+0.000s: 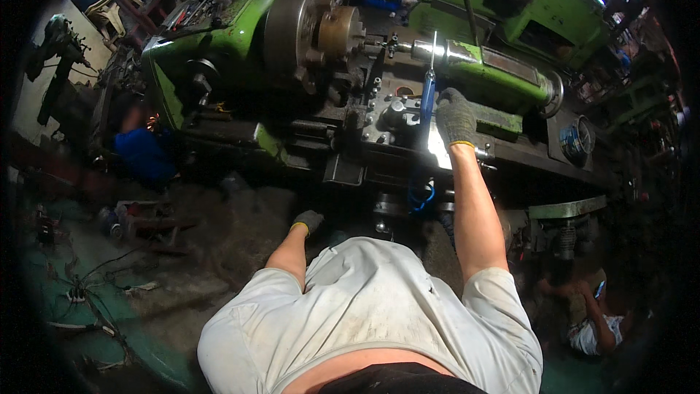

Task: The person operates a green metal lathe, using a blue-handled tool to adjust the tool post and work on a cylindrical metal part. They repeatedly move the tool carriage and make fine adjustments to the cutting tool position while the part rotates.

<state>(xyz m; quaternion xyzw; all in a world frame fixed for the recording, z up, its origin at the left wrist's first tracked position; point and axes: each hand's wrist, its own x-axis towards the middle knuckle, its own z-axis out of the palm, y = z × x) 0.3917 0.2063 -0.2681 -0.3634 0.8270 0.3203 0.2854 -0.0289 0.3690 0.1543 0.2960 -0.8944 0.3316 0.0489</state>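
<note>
My right hand (456, 118), in a grey knit glove with a yellow cuff, is closed at a blue air blow gun (428, 98). The gun's thin metal nozzle points away from me, toward the tailstock (452, 52) of a green lathe. A blue hose (421, 201) hangs below it, in front of the carriage. Left of the gun sits the tool post (394, 113) with its bolts. Beyond it, a small metal piece (392, 47) lies between chuck and tailstock. My left hand (310, 220), gloved alike, hangs low before the lathe; its fingers are too dark to read.
The lathe's large chuck (295, 29) stands at the left, beside the green headstock (226, 36). A tailstock handwheel (555, 95) and a coil of wire (576, 138) are at the right. Cables (95, 306) lie on the left floor. Another person (594, 321) is at the lower right.
</note>
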